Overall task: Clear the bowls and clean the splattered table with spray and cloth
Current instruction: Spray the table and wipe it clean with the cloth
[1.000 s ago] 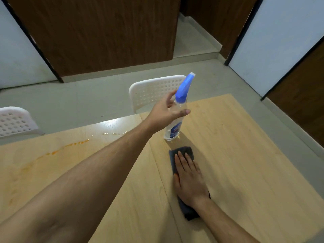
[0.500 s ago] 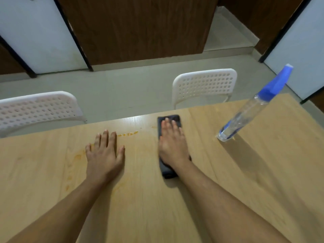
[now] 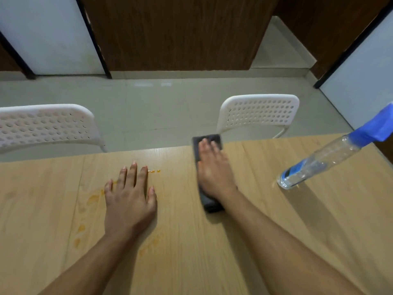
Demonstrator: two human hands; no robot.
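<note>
My right hand (image 3: 213, 171) presses flat on a folded dark grey cloth (image 3: 209, 204) at the far edge of the light wooden table (image 3: 265, 241). My left hand (image 3: 129, 199) lies flat with fingers spread on the tabletop, left of the cloth. Orange splatter marks (image 3: 93, 198) run around and beneath that hand, with small drops (image 3: 154, 171) just past its fingertips. A clear spray bottle with a blue trigger head (image 3: 319, 162) stands on the table at the right, apart from both hands. No bowls are in view.
Two white perforated chairs stand behind the table's far edge, one at the left (image 3: 44, 126) and one behind the cloth (image 3: 259, 113). Beyond them are grey floor tiles and brown and white wall panels.
My left hand let go of the spray bottle, which now stands alone at the right, and moved left onto the stained tabletop. My right hand slid the cloth forward to the far edge.
</note>
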